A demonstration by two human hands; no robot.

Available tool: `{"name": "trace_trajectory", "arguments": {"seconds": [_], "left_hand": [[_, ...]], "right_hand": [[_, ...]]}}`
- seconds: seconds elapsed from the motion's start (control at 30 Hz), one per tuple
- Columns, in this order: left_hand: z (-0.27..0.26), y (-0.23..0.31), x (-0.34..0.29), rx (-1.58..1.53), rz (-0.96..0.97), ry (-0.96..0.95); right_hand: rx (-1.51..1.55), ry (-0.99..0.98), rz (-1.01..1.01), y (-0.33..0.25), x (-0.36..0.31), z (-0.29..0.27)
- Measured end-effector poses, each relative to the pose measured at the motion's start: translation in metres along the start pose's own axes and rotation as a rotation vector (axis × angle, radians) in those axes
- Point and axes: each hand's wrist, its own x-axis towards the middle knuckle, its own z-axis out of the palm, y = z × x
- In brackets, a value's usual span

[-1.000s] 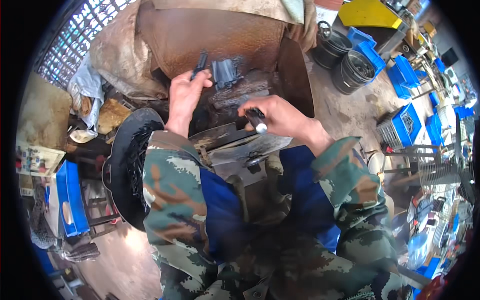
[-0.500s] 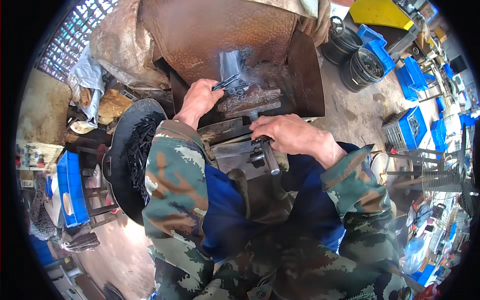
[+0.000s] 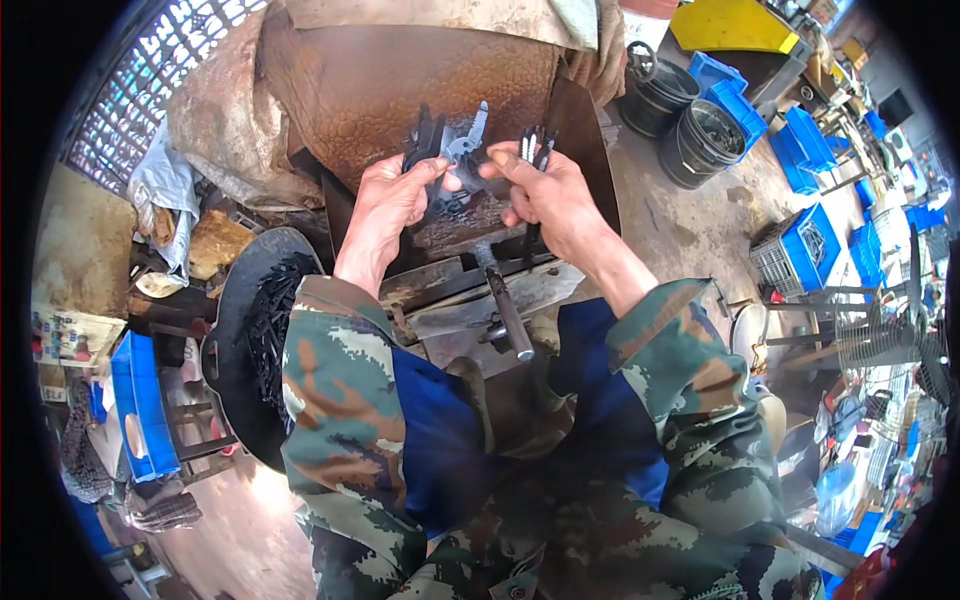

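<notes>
Over a brown metal trough, my left hand point(image 3: 392, 200) is closed around several flat dark metal pieces point(image 3: 424, 140). Across from it, my right hand point(image 3: 560, 195) grips a few slim dark metal strips point(image 3: 533, 235), some with bright upper ends. A grey metal part point(image 3: 466, 146) with a raised arm shows between the two hands; whether my fingers touch it, I cannot tell. Below them, a rusty, crusted block point(image 3: 455, 235) lies in the trough point(image 3: 578, 135). A round metal bar point(image 3: 508, 315) projects toward me from the trough's front edge, touched by neither hand.
To my left, a wide black pan point(image 3: 238, 300) holds many dark strips. A brown textured sheet point(image 3: 400, 75) hangs behind the trough. Black buckets point(image 3: 702, 150) and blue crates point(image 3: 815, 240) stand on the right, with a wire-caged fan point(image 3: 880, 335) nearer. A blue bin point(image 3: 145, 405) is at far left.
My right hand has left the round bar, moved up and now holds dark strips. My left hand has shifted slightly, its metal pieces turned more upright. The view has tilted a little.
</notes>
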Motion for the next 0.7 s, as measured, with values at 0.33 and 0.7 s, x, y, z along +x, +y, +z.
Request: {"name": "trace_trajectory", "arguments": {"seconds": [0.33,0.7], "left_hand": [[0.020,-0.004,0.001,-0.008,0.013,-0.043],[-0.046,-0.043,0.029,0.216,-0.153,0.092]], "right_hand": [[0.108,0.052,-0.201,0.000,0.004,0.012],[0.022,0.037,-0.163,0.001,0.001,0.005]]}}
